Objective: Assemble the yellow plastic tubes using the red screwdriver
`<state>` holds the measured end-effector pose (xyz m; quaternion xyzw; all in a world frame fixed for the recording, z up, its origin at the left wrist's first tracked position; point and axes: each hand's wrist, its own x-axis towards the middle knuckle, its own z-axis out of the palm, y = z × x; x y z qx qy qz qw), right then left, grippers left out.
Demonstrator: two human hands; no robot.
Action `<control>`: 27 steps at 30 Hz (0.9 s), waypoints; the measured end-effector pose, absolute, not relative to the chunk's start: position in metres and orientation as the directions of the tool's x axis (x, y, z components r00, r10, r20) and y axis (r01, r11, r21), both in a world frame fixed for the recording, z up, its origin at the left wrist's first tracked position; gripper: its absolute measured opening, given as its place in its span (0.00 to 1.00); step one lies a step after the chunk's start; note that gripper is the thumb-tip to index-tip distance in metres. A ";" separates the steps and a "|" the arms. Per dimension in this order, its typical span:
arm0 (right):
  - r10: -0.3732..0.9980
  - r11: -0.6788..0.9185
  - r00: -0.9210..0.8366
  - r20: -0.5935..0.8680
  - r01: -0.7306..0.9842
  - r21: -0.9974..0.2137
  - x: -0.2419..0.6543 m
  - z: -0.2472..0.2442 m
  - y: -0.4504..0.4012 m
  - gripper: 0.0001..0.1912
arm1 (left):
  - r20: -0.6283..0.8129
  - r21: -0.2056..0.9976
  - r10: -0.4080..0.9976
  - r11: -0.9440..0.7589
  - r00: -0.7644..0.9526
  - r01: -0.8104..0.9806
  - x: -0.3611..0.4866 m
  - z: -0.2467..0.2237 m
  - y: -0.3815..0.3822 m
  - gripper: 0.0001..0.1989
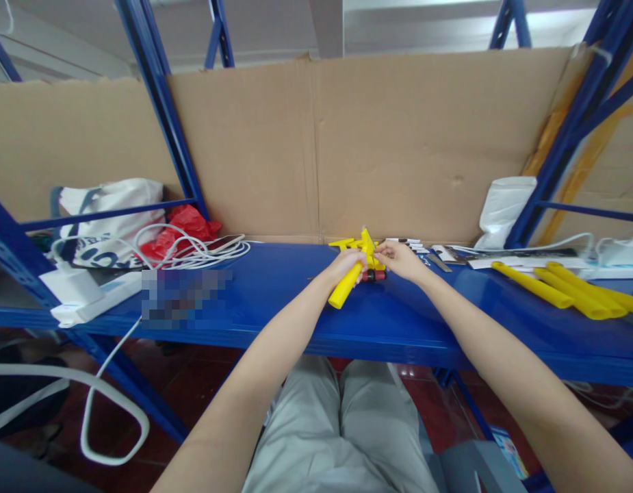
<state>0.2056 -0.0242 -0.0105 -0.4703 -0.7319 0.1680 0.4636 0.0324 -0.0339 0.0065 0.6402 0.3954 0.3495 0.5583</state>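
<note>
My left hand (348, 261) is closed around a yellow scraper-like tool (345, 287), its round handle slanting toward me and its flat head (368, 244) pointing away. At the head, my right hand (398, 257) has thumb and fingers pinched together; whatever is between them is too small to make out. Just below the hands lies a red and black object (376, 275), partly hidden, possibly a screwdriver. Behind my left hand are more yellow pieces (341, 244) on the blue shelf (290, 274).
Several yellow tubular handles (534, 285) lie at the right. Small blades and strips (440, 261) are behind my right hand. A white plastic bag (504, 209) leans at the back right. Left are a power strip (98, 301), coiled white cables (193, 253), a red bag (185, 229) and a cloth bag (111, 219).
</note>
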 end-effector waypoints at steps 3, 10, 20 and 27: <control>0.849 0.488 -0.126 0.514 0.561 -0.669 0.204 -0.008 -0.028 0.03 | 0.019 0.991 0.892 -0.075 0.451 0.107 0.033 0.008 -0.038 0.06; 0.852 0.442 -0.119 0.509 0.682 -0.582 0.203 -0.006 -0.029 0.06 | 0.015 0.990 0.898 -0.076 0.439 0.121 0.037 0.008 -0.044 0.07; 0.720 0.254 0.205 0.663 0.811 -0.527 0.258 0.000 -0.016 0.12 | 0.014 0.996 0.953 -0.040 0.302 0.082 0.033 0.007 -0.037 0.07; 0.671 0.295 0.285 0.685 0.745 -0.599 0.335 -0.042 0.010 0.16 | 0.006 0.999 0.954 -0.016 0.299 0.030 0.034 0.010 -0.037 0.06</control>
